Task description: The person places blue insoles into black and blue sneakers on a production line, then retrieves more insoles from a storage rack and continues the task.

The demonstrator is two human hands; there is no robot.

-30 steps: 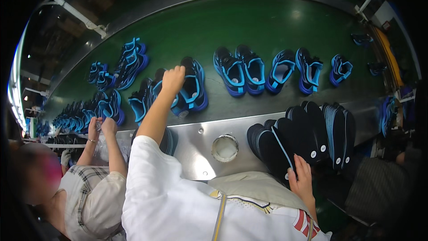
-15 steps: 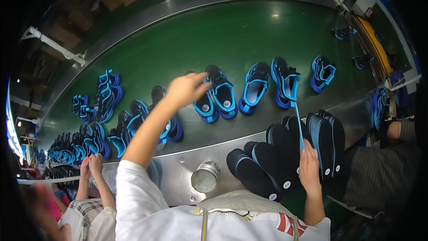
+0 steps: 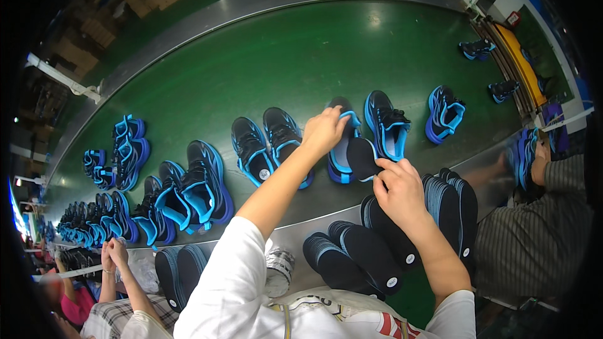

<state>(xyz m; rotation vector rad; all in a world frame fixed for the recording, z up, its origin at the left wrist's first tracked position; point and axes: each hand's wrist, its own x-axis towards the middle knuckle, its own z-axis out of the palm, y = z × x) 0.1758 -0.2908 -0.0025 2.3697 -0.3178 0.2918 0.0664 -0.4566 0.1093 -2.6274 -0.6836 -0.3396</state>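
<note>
A black insole point(image 3: 362, 158) is gripped by the right hand point(image 3: 399, 187), its edge pinched between thumb and fingers, and is held at the opening of a black-and-blue shoe point(image 3: 341, 154), which is placed on the green table point(image 3: 264, 69) with its heel turned toward the person. The tongue area of the same shoe is touched by the left hand point(image 3: 324, 132), whose fingers are bent over it; whether they are closed on the material cannot be told. To the left, a pair of similar shoes point(image 3: 251, 150) is partly covered by the left forearm, and a round white sticker is seen inside one of them. To the right, another shoe point(image 3: 385, 127) is set just beside the insole, and a single shoe point(image 3: 445, 116) is placed farther along. Along the near metal ledge, stacks of insoles point(image 3: 357, 254) are laid out below the right hand, and a can point(image 3: 278, 270) is partly hidden by the left sleeve. At the far left, a co-worker's hands point(image 3: 113, 254) are held together near a row of shoes point(image 3: 94, 220).
</note>
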